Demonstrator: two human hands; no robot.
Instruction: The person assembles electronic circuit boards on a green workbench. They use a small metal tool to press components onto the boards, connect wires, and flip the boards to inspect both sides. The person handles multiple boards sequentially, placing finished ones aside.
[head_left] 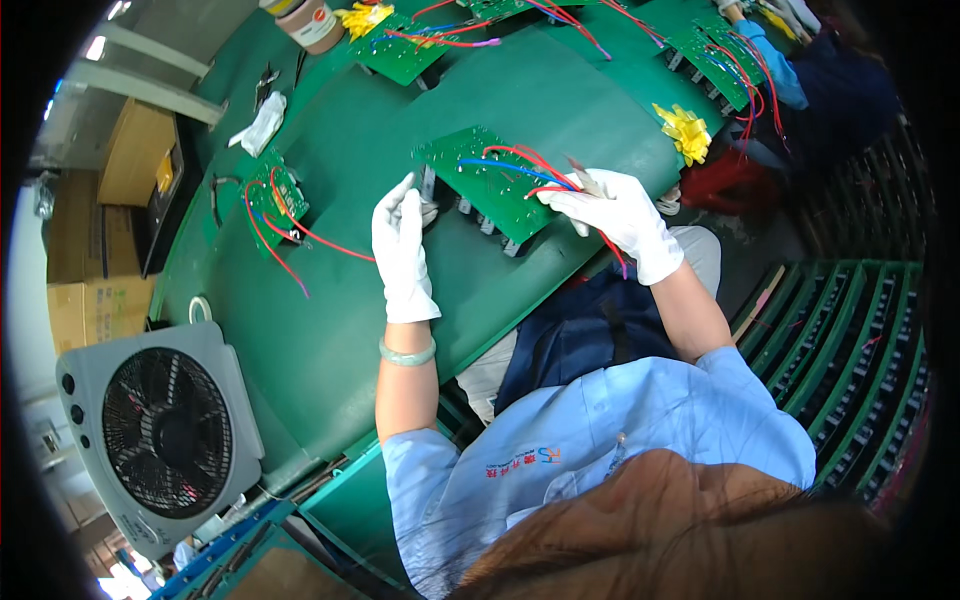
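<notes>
In front of me a green circuit board [485,185] is tilted, with silvery blocks along its near-left edge and red and blue wires [530,160] rising from its face. My right hand [622,215], white-gloved, is closed on the wires at the board's right corner; red ends come out below the fingers. A thin grey-brown piece pokes up at its fingertips, too small to name. Beside the board's left edge, my left hand [402,245], also gloved, is pinched closed on something greyish that its fingers mostly hide.
Another wired board [285,200] lies left, near a white glove [262,122]. A grey box fan [165,425] stands at the lower left. Yellow ribbon bundles [685,132], more boards [400,55] and a jar [308,25] lie farther back. A co-worker's sleeve [780,70] is far right, above green racks [850,350].
</notes>
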